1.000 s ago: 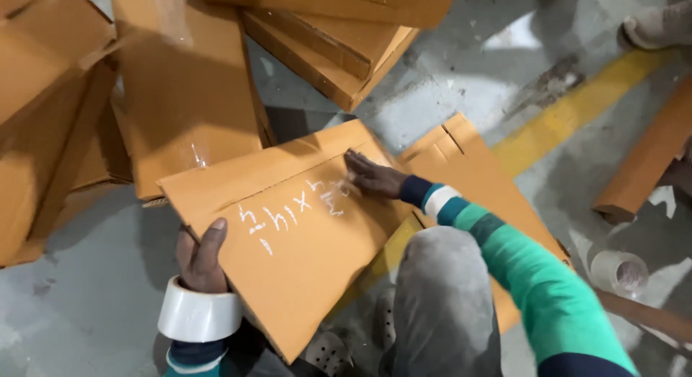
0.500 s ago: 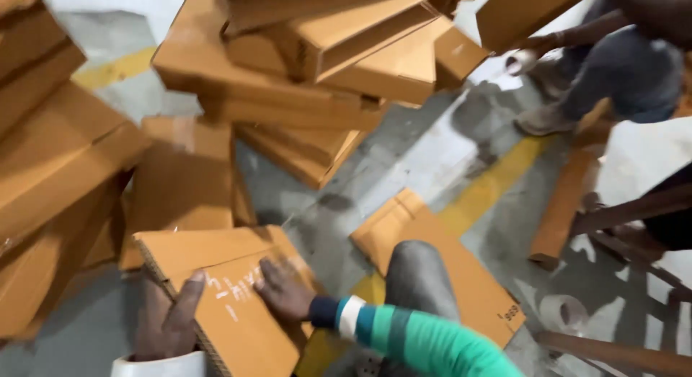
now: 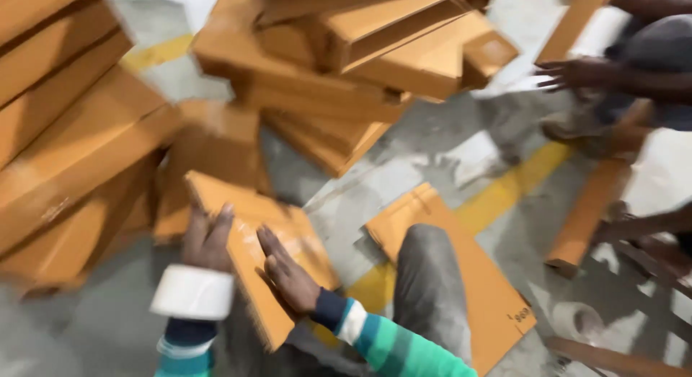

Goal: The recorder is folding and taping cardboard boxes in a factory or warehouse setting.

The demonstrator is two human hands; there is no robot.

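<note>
We are in a warehouse or packing workshop: flattened cardboard sheets (image 3: 86, 153) lie stacked all around on a bare concrete floor (image 3: 404, 161) marked with a yellow painted line (image 3: 504, 193), and a co-worker's hand (image 3: 577, 73) reaches among more cardboard nearby.

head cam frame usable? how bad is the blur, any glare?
Head view: heavy motion blur throughout; the cardboard stack and a co-worker's hand at upper right are smeared. Left hand and right hand on the flat cardboard sheet are soft but readable. Lighting is even; pale sheen on the concrete floor, no harsh glare.
</note>
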